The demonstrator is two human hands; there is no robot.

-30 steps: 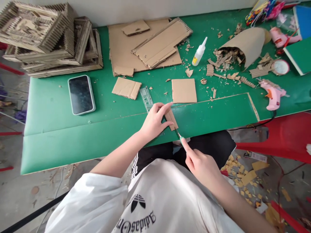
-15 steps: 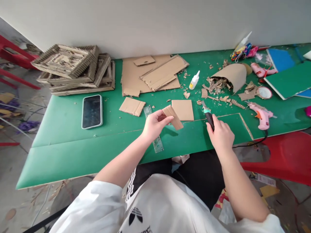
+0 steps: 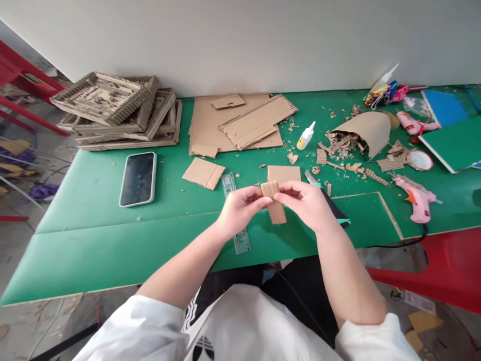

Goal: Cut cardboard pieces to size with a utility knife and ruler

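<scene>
Both hands now pinch one small cardboard strip [image 3: 274, 200] above the bench [image 3: 93, 240]: left hand [image 3: 240, 208] fingers grasp its left edge, and the right hand [image 3: 306, 203] has laid down the craft knife [image 3: 330, 203], now at its 3 o'clock. One clear ruler [image 3: 235, 210] lies beneath, one phone [image 3: 138, 178] at 10 o'clock, one glue bottle [image 3: 305, 136] and two pink glue guns [image 3: 415, 198] farther off.

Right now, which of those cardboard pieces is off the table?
The small cardboard strip, pinched between the left hand and right hand. The other pieces, like the square behind it, lie flat on the table.
</scene>
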